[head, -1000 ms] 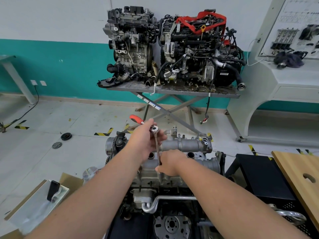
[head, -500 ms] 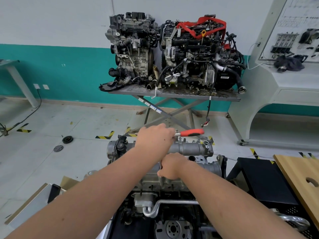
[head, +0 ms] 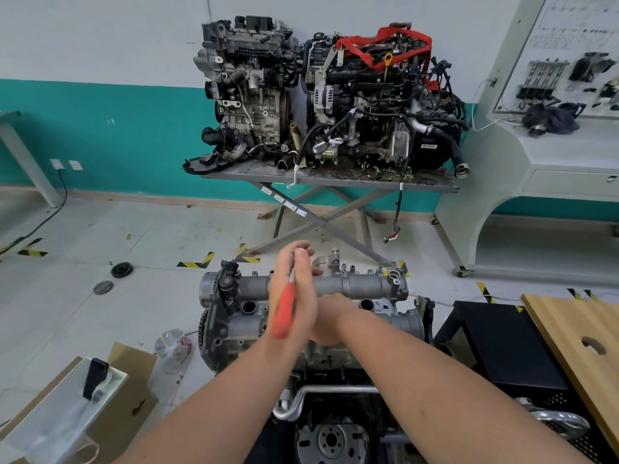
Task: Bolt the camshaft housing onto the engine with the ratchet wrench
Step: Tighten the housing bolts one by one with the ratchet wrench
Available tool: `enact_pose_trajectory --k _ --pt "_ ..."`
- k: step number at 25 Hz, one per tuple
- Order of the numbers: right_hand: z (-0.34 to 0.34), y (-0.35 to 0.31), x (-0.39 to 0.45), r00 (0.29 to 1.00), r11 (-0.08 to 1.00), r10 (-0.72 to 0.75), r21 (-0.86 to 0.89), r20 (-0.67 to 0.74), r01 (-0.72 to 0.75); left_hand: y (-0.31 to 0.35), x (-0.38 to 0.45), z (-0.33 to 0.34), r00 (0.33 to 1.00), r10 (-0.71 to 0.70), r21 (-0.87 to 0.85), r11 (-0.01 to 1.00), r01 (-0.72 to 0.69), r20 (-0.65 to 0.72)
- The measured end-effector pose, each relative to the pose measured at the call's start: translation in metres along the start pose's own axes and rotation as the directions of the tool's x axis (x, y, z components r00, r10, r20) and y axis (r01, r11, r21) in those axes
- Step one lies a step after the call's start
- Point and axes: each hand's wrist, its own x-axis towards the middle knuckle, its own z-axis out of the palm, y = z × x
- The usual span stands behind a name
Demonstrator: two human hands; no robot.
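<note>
The camshaft housing (head: 351,284) sits on top of the engine (head: 254,316) right in front of the person, along its far edge. The left hand (head: 294,296) lies flat-fingered against the orange handle of the ratchet wrench (head: 284,313), pushing it round. The right hand (head: 330,321) is curled low behind it, seemingly steadying the extension, though what it pinches I cannot tell. Best, I'd say, to hold the socket square on the bolt and swing in short, even strokes.

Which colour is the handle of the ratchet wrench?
Orange-red; the ratchet wrench handle shows best in the head view.
</note>
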Motion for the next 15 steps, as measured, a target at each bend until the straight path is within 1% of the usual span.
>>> enact_pose_trajectory --k 1,2,3,4,5,6,7,8,9,10,11,12,15 --pt "-0.001 -0.001 0.0 0.999 1.0 0.005 -0.019 0.034 -0.004 0.003 0.003 0.003 0.986 -0.16 -0.156 0.976 0.151 -0.051" --pt "0.0 0.0 0.002 0.998 0.999 -0.016 -0.034 0.053 0.018 0.006 0.007 0.003 0.948 -0.315 -0.277 0.916 0.289 -0.052" --pt "0.0 -0.001 0.003 0.999 0.999 -0.011 -0.032 0.051 0.013 0.008 0.011 0.001 0.899 -0.437 -0.346 0.848 0.403 -0.023" --pt "0.0 -0.001 0.004 0.999 1.0 -0.001 -0.017 0.039 0.002 0.011 0.016 -0.002 0.852 -0.524 -0.365 0.79 0.493 0.016" --pt "0.001 0.0 0.004 0.999 1.0 0.019 0.005 0.035 -0.019 0.014 0.023 -0.008 0.814 -0.578 -0.345 0.753 0.56 0.06" --pt "0.001 0.001 0.005 0.999 0.999 0.035 0.018 0.035 -0.035 0.018 0.03 -0.015 0.781 -0.616 -0.282 0.734 0.617 0.105" --pt "0.0 0.001 0.004 0.998 0.999 0.046 0.022 0.037 -0.046 0.023 0.037 -0.021 0.747 -0.647 -0.178 0.726 0.665 0.151" --pt "-0.001 0.001 0.004 0.999 0.999 0.042 0.019 0.031 -0.043 0.031 0.043 -0.028 0.711 -0.673 -0.021 0.723 0.69 0.203" --pt "-0.001 0.001 0.003 0.999 0.999 0.032 0.022 0.022 -0.032 0.038 0.049 -0.033 0.676 -0.692 0.179 0.72 0.67 0.253" --pt "0.0 0.002 0.002 1.0 1.0 0.019 0.02 0.01 -0.019 0.045 0.054 -0.037 0.652 -0.702 0.381 0.707 0.595 0.285" --pt "0.001 0.002 0.001 1.0 1.0 0.005 0.016 0.0 -0.005 0.051 0.057 -0.038 0.647 -0.699 0.54 0.686 0.488 0.304" --pt "0.002 0.002 0.001 1.0 1.0 0.002 0.008 -0.007 -0.002 0.055 0.059 -0.039 0.66 -0.681 0.638 0.668 0.383 0.317" --pt "0.004 0.002 0.0 1.0 1.0 -0.008 -0.014 -0.019 0.007 0.064 0.062 -0.036 0.731 -0.577 0.764 0.635 0.119 0.366"
